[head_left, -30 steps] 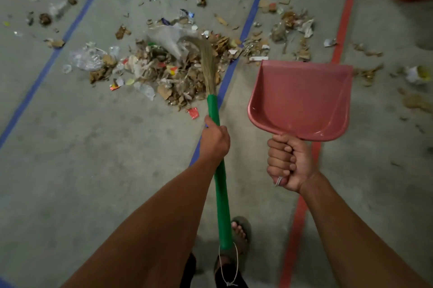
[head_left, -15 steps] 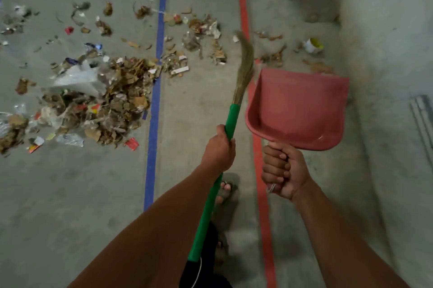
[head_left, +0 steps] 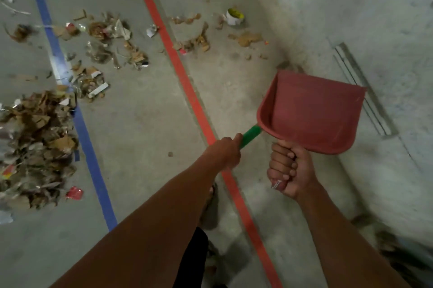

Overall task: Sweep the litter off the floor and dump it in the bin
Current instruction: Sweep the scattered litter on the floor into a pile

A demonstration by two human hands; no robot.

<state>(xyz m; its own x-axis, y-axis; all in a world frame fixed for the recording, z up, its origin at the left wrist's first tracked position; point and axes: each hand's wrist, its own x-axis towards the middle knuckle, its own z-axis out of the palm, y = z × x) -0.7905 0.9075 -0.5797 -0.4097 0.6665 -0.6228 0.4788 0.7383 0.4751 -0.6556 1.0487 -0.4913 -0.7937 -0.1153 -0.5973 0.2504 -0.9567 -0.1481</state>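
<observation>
My left hand grips the green broom handle, which runs up and to the right and disappears behind the dustpan; the bristles are hidden. My right hand holds the handle of the red dustpan, raised above the floor with nothing in it. A big heap of torn cardboard and plastic litter lies at the left edge. Looser scraps are strewn between the blue line and the red line. More scraps and a yellow-topped cup lie near the wall.
A blue floor line and a red floor line run diagonally across the concrete. A grey wall rises on the right with a metal strip on it. My sandalled foot shows below my left arm. The bin is out of view.
The view has swung right toward the wall, so the litter heap now sits at the left edge and the orange bin has left the view. The broom head has gone behind the dustpan.
</observation>
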